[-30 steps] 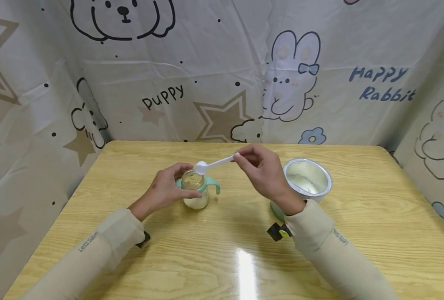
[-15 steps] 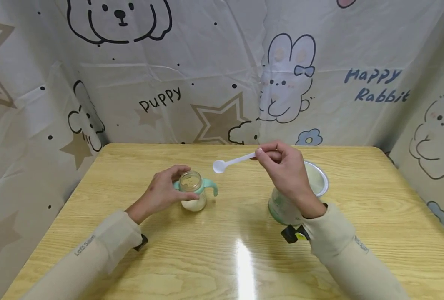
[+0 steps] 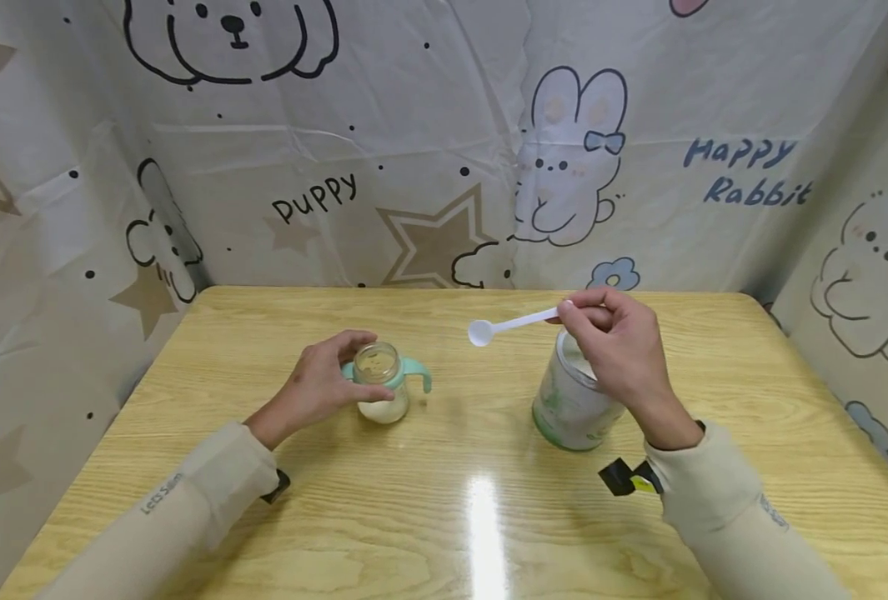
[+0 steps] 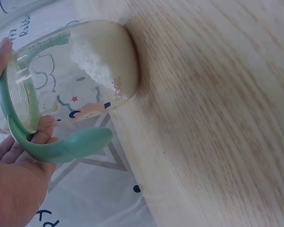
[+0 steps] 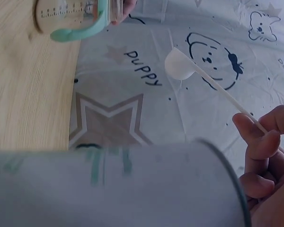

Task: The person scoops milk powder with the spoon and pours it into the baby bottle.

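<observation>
My left hand [image 3: 327,377] grips the neck of a clear baby bottle [image 3: 383,408] with green handles, which stands upright on the table. White powder [image 4: 97,64] lies inside the bottle in the left wrist view. My right hand [image 3: 624,346] pinches the end of a white long-handled measuring scoop [image 3: 481,332] between thumb and fingers. The scoop's bowl hangs in the air between the bottle and a white and green milk powder can [image 3: 571,404]. Above the can's open top, my right hand hides most of the opening.
Both things stand on a wood-grain table [image 3: 413,517]. A printed cloth [image 3: 413,125] with cartoon animals hangs behind the table's back edge and along its sides.
My right hand has carried the scoop rightward, from over the bottle's mouth to near the can. My left hand keeps holding the bottle in place.
</observation>
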The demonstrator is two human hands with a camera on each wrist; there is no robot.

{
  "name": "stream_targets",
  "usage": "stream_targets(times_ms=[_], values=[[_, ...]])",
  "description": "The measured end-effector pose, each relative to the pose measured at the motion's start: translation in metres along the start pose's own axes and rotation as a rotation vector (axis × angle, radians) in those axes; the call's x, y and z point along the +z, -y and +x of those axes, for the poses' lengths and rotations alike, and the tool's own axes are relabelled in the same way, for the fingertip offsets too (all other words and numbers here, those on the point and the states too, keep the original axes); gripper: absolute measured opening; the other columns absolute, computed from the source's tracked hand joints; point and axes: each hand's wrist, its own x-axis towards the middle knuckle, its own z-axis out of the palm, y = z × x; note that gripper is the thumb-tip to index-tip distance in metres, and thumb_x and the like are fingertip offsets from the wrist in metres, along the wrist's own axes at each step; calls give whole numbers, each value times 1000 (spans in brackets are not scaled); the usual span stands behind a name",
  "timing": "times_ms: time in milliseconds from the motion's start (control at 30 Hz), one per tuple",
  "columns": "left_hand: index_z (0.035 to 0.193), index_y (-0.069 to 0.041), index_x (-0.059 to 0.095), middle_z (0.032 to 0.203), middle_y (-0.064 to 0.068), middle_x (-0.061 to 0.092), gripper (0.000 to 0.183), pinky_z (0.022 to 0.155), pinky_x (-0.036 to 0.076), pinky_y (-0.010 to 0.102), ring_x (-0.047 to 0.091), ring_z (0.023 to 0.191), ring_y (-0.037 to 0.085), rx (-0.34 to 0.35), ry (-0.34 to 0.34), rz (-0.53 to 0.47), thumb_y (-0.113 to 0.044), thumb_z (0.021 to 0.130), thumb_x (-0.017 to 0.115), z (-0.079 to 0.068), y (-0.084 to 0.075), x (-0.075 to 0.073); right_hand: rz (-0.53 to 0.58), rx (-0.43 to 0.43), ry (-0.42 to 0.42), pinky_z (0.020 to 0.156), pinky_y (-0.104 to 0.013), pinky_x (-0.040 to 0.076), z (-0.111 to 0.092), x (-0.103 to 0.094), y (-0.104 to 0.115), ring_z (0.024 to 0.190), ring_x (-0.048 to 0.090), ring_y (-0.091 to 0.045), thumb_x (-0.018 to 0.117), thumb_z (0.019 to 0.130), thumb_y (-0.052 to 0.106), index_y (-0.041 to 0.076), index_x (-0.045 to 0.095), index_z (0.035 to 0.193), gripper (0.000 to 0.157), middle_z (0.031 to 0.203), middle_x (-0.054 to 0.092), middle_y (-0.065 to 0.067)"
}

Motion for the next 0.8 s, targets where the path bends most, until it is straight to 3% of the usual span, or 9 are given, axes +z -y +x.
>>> stream_targets(times_ms=[233,433,633,800], values=[[136,0,55,133,17,61,79,100,50,51,59,121,36,11,-3,3,-21,70,93,0,0,-1,-38,50,-47,50,-20,34,-2,-19,-8,56,47,-5,66,98,19,0,68,109,22,77,68,27],[136,0,56,132,17,61,78,100,50,52,60,121,36,12,-5,-1,-20,70,93,-1,2,-1,-81,93,-80,48,-20,34,-3,-32,-13,57,47,-8,66,98,22,-1,67,111,26,78,69,25],[135,0,56,131,17,62,78,99,50,52,60,119,37,25,-11,-4,-20,69,94,0,3,-1,-95,116,-115,49,-20,36,-7,-45,-17,62,52,-9,66,98,25,8,68,105,19,79,70,23],[135,0,56,131,17,62,78,99,51,51,60,119,36,23,-12,0,-21,70,93,-1,3,-2,-91,135,-143,41,-21,31,-7,-56,-21,57,48,-7,66,98,24,19,67,100,5,76,69,25]])
